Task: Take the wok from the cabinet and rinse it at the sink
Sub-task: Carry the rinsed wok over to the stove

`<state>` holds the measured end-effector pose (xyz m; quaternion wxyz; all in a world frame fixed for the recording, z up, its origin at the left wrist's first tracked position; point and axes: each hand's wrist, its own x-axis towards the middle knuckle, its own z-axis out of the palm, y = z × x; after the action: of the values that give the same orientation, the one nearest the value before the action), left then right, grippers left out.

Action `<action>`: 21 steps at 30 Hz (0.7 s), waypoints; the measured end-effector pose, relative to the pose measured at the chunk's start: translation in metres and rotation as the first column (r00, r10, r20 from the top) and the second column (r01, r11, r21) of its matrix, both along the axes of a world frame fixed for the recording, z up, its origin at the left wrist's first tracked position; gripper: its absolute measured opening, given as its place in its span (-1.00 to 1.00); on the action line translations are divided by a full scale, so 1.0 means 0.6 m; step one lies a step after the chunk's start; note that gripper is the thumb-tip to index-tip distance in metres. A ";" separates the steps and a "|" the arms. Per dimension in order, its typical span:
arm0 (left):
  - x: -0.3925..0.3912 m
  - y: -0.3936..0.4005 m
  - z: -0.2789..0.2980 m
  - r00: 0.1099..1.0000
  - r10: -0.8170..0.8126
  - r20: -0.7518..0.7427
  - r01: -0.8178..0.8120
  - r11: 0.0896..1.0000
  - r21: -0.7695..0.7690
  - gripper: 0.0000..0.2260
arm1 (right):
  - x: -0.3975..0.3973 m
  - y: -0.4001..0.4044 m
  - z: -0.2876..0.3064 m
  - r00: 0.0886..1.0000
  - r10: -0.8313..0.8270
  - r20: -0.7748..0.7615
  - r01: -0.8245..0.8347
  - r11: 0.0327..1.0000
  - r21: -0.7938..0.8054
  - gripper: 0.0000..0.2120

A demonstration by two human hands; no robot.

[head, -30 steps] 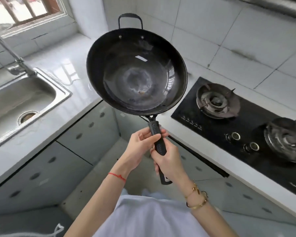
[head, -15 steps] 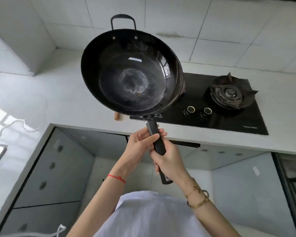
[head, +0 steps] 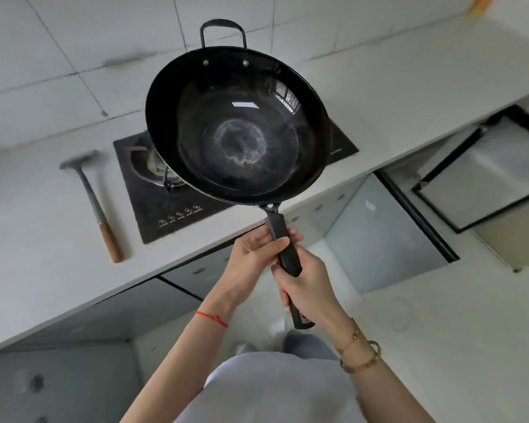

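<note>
A black wok (head: 238, 129) with a loop handle at its far rim hangs in the air above the gas stove (head: 177, 203), open side towards me. Both hands grip its long black handle (head: 284, 248). My left hand (head: 254, 254) holds the upper part near the bowl. My right hand (head: 306, 288) is closed around the lower part, and the handle's end sticks out below it. A pale worn ring and a small brown speck mark the wok's bottom. No sink is in view.
A spatula with a wooden grip (head: 95, 203) lies on the white counter (head: 43, 254) left of the stove. Grey cabinet doors (head: 376, 239) run under the counter. An open compartment with a dark frame (head: 483, 184) is at the right. Tiled wall behind.
The view has swung right, away from the sink: first the sink left the frame, now the stove sits under the wok and the spatula appears. Both hands keep the same grip.
</note>
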<state>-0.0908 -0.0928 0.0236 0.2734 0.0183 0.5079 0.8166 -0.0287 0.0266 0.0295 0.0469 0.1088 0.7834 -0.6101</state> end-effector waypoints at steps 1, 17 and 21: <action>0.001 0.020 -0.002 1.000 -0.028 0.005 0.028 1.000 -0.001 -0.78 | 0.008 0.017 -0.001 1.000 -0.026 0.001 0.026 1.000 0.007 -0.81; 0.069 0.533 -0.015 0.966 -0.259 -0.001 0.259 0.966 0.012 -0.73 | 0.116 0.498 -0.005 0.966 -0.256 0.042 0.254 0.966 0.037 -0.94; 0.071 0.658 -0.016 0.956 -0.293 0.012 0.293 0.956 0.031 -0.72 | 0.126 0.615 0.002 0.954 -0.298 0.044 0.297 0.954 0.033 -0.89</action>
<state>-0.0482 0.3018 0.0137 0.3952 0.0905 0.4854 0.7746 0.0471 0.3958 0.0309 -0.0281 0.2406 0.7645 -0.5973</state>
